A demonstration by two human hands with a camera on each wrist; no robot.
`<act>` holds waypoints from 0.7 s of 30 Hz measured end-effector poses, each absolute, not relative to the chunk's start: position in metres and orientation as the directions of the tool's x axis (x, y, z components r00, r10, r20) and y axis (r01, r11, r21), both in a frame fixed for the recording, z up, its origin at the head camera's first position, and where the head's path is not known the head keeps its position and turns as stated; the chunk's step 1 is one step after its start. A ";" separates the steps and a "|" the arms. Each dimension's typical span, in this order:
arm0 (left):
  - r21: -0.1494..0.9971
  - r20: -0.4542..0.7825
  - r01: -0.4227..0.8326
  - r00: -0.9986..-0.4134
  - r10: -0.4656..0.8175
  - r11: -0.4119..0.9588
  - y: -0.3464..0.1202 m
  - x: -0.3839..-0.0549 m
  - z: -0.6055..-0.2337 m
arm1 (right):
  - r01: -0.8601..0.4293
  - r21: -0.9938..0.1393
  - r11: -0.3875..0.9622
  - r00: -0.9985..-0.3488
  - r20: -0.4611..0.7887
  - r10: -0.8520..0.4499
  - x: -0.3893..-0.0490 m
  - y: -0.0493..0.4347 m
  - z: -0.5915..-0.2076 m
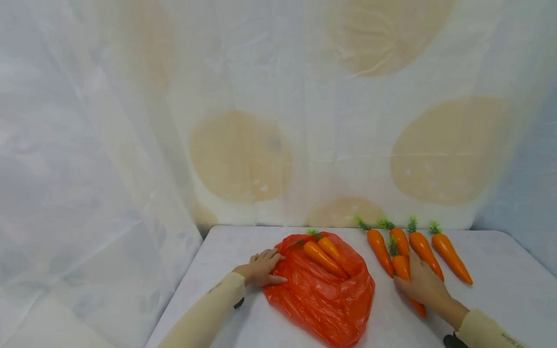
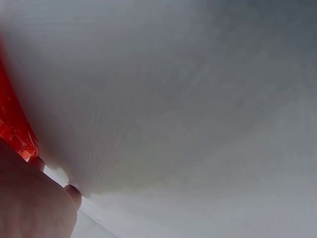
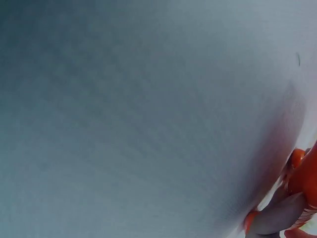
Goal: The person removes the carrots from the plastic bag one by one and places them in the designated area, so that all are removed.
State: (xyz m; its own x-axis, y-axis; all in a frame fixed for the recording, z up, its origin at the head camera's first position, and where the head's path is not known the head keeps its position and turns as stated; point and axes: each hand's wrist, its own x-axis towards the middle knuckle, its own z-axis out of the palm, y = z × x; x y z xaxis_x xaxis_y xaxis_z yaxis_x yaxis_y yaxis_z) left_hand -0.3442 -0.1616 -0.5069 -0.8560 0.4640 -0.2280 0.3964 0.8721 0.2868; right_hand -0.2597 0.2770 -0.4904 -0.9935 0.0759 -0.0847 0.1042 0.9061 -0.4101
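A red plastic bag lies spread on the table, two orange carrots with green tops resting in its mouth. My left hand rests at the bag's left edge with fingers and thumb spread apart; the left wrist view catches a red bit of the bag beside the fingers. To the right of the bag, my right hand grips a carrot, its green top toward the back and its tip showing below the palm. The right wrist view has the thumb against the orange carrot.
Several more carrots lie side by side behind my right hand, the leftmost carrot near the bag and the rightmost carrot farther out. A white table holds everything. Behind it hangs a pale curtain with tan round spots.
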 end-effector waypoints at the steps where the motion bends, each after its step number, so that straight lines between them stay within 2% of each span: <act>1: 0.285 -0.229 0.397 -0.855 0.465 0.872 -0.162 -0.345 -0.508 | 0.104 -0.407 0.908 -0.993 -0.088 0.074 -0.260 0.277 -0.491; 9: 0.277 -0.229 0.398 -0.857 0.462 0.875 -0.161 -0.345 -0.508 | 0.130 -0.394 0.910 -0.988 -0.128 0.085 -0.261 0.276 -0.493; 21: 0.280 -0.227 0.409 -0.850 0.474 0.868 -0.161 -0.343 -0.507 | 0.099 -0.317 0.943 -0.994 -0.075 0.079 -0.255 0.277 -0.488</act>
